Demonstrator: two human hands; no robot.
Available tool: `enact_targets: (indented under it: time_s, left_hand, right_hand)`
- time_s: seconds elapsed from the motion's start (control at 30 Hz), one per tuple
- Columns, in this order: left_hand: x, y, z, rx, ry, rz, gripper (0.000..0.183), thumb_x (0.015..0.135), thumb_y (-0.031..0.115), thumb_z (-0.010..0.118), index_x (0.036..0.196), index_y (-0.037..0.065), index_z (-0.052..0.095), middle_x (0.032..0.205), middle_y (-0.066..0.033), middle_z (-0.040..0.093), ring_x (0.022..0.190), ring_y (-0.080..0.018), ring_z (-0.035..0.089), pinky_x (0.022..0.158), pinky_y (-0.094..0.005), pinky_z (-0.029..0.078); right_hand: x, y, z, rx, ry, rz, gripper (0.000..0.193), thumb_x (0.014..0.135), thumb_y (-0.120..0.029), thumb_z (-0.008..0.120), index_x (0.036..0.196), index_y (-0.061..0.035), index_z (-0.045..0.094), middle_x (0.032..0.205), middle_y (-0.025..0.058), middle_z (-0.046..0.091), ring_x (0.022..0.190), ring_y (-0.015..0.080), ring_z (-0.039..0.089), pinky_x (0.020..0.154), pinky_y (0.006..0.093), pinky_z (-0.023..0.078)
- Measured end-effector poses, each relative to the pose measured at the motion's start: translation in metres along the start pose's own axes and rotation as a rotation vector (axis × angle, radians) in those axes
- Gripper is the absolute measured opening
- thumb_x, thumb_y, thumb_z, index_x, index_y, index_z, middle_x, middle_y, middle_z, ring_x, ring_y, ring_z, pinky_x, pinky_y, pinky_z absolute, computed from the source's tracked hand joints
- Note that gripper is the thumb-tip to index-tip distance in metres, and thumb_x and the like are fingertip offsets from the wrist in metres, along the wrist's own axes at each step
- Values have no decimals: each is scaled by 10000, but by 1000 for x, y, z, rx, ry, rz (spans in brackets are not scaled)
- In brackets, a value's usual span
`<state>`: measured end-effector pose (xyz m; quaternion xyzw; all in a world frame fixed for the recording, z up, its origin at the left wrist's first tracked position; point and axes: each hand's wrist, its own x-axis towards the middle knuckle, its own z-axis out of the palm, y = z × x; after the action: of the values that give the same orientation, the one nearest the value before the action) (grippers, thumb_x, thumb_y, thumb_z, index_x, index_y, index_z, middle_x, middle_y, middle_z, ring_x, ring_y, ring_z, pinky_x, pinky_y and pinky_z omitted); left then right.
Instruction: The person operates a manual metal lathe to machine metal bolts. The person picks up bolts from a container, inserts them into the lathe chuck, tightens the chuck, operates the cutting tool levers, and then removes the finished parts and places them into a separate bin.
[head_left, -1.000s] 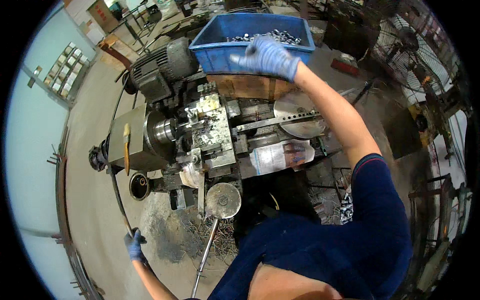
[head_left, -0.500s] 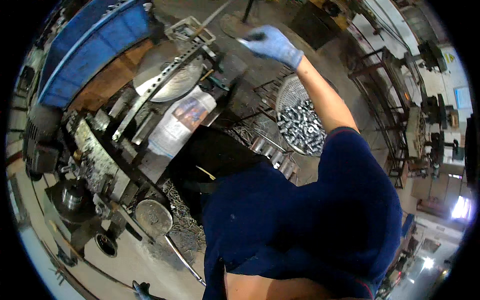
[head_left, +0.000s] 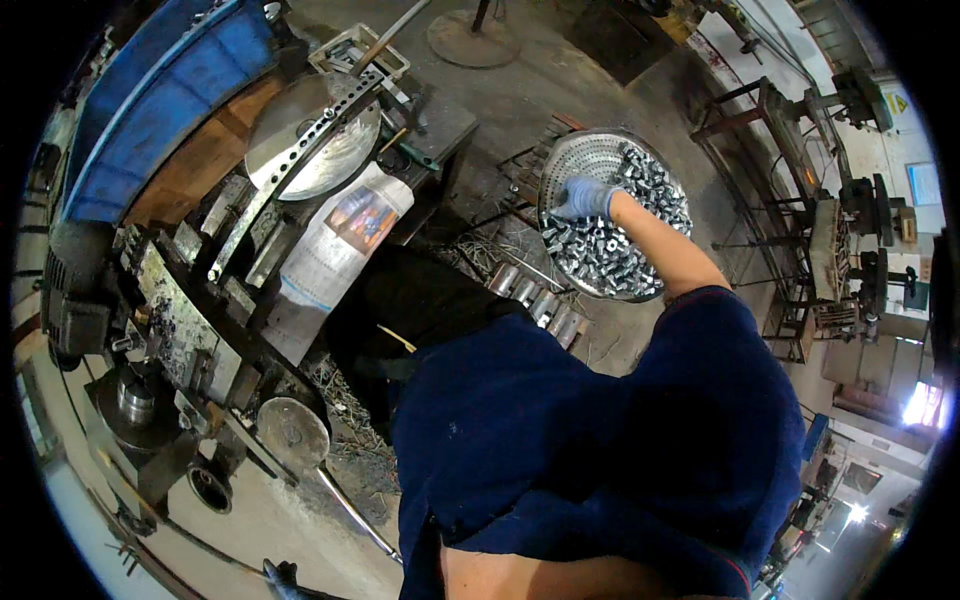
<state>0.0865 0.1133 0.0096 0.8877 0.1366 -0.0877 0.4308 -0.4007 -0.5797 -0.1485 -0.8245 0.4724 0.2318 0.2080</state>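
Observation:
My right hand [head_left: 588, 198], in a blue-grey glove, is down in a round perforated basket [head_left: 582, 156]. Its fingers are curled together against the near-left side of a heap of small shiny metal parts [head_left: 610, 255]; whatever they close on is hidden. At the lower left edge, a dark bluish shape [head_left: 285, 578] sits by the end of a long thin rod; it may be my gloved left hand, but its fingers cannot be made out. Left of my body is a machine with a large metal disc [head_left: 290, 150] and a perforated bar [head_left: 290, 178] across it.
A printed white sack [head_left: 335, 250] lies over the machine's near side. Beyond it stands a blue bin [head_left: 185, 110]. Metal cylinders [head_left: 538, 300] lie in a row below the basket, beside scattered scrap [head_left: 345, 400]. A round plate with a rod [head_left: 293, 432] is lower left; metal racks [head_left: 770, 140] stand right.
My right hand has come back from beyond the basket, down into it among the metal parts. The view has shifted slightly. The dark shape at lower left stays about where it was.

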Motion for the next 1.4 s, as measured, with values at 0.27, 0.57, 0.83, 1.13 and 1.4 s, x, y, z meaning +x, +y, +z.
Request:
enact_targets:
  time_s: [0.27,0.57,0.83,1.13,1.4]
  left_hand:
    - [9,-10,-2,-43,-58,75,434,832,315,637,977,-93,608,829,-203,629,715,-286,604,688,-359,531]
    - [39,-20,-21,781,34,312,380,847,275,620,1090,-15,584,804,-164,618,701,-234,591,637,-341,513]
    - [-97,188,131,55,-669,933,362,880,186,510,1163,-35,554,1094,-138,601,971,-224,564,866,-346,444]
    - [-151,199,252,-1133,-1340,69,453,914,405,467,1093,-3,548,884,-151,642,759,-253,638,721,-353,517]
    - [-141,207,213,-844,-842,344,292,862,266,593,969,-2,643,748,-57,643,647,-98,578,589,-230,456]
  right_hand:
    - [21,-23,-23,-147,-159,-35,545,726,-515,569,888,-6,671,907,197,650,832,317,631,761,396,485]
    - [-22,5,-64,1457,-57,29,405,868,-330,577,1126,-18,557,994,127,634,812,228,632,721,341,540]
    - [-58,-188,-124,1565,152,-732,197,811,-206,601,872,-20,589,910,161,638,821,239,610,707,334,507]
    - [-124,-401,-140,765,227,-1655,326,672,-69,702,992,-62,640,1135,137,506,998,278,554,875,370,451]
    - [-125,-427,-124,443,245,-1644,291,692,-263,713,885,-51,660,1137,197,469,970,315,536,838,367,455]
